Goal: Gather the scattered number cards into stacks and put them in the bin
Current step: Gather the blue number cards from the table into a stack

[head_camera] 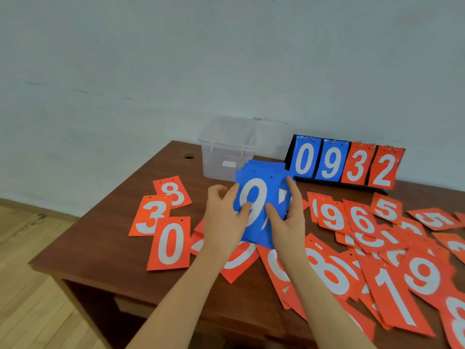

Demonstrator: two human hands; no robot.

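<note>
Blue cards (261, 197), a stack with a white 9 on top, are held above the middle of the tabletop (113, 222), lifted clear of the orange cards beneath. Left hand (224, 217) grips the stack's left edge, thumb on the face of the top card, fingers curled behind. Right hand (286, 220) grips the right edge, thumb on the face, index finger up along the side. Stack is fanned: several corners stick out at the top and a second card shows at the right. Judgement: the two-sided hold is for squaring the edges before the drop.

Bin (226, 157), clear plastic, stands near the far edge of the tabletop, just beyond the stack; from here I see no cards in it. Its closeness makes for a short carry.

Orange cards (377, 260) lie scattered and overlapping across the right half, down to the near right corner. Three more, 8, 3 and 0 (171, 240), lie towards the left edge, overlapping a little.

Scoreboard (344, 165) reading 0 9 3 2 stands at the far edge, right of the bin; its cards hang on rings, so probably not loose.

Judgement: blue stack nearly ready; orange not yet gathered. Risk: fanned cards slipping out during the carry.
</note>
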